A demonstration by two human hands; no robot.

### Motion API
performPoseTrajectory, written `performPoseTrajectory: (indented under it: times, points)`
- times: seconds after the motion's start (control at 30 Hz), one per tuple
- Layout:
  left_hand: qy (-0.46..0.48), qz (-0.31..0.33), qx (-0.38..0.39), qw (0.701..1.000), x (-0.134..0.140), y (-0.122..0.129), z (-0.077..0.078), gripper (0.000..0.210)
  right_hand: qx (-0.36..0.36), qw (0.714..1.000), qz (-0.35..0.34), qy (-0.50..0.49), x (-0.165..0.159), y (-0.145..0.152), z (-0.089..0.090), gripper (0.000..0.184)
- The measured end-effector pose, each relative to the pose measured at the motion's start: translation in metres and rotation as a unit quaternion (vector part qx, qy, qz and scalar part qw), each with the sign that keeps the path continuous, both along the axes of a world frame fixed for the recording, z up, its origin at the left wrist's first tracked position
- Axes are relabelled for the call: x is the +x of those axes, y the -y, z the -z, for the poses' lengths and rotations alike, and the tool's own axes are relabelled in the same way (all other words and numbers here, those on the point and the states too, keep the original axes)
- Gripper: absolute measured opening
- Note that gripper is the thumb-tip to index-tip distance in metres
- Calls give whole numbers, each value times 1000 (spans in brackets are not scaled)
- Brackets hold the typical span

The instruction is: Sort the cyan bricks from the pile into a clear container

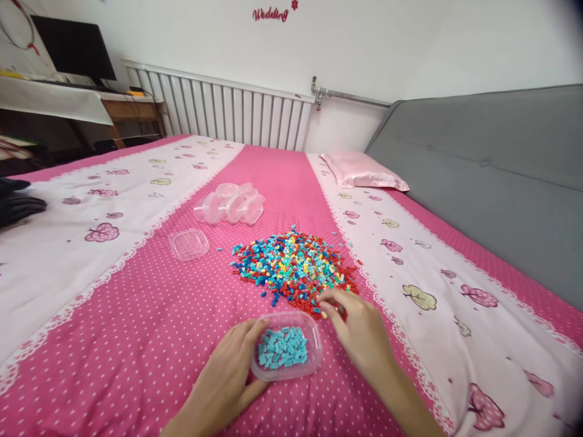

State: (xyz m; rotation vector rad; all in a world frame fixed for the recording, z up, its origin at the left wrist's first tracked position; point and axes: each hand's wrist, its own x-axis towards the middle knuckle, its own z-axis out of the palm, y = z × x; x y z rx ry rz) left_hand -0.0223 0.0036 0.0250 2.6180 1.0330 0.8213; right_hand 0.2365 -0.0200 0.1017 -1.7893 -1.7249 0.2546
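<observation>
On the pink bedspread sits a clear plastic container (314, 358) with many light-blue toy bricks (282, 348) in it. My left hand (234, 364) grips its left side, thumb and fingers around the rim. Just beyond lies a heap of small mixed toy bricks (296, 264) in red, blue, yellow and light blue. At the near right edge of the heap is my right hand (355, 325), its thumb and forefinger curled close together over red bricks. Whatever may be between those fingertips is too small to make out.
A clear lid (189, 244) lies left of the heap. Behind it stand several clear containers (230, 203) grouped together. A pink pillow (362, 170) rests at the far right, by the grey headboard (492, 176). Dark cloth (18, 203) lies at the left edge.
</observation>
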Motion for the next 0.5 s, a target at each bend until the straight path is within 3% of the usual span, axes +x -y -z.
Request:
performPoseTrajectory:
  times: [0.2, 0.5]
  points:
    - [-4, -1, -1, 1000, 0, -1, 1, 70, 24, 999, -41, -25, 19, -12, 20, 24]
    - [-14, -10, 30, 999, -5, -1, 7, 71, 11, 998, 53, 39, 43, -36, 67, 29]
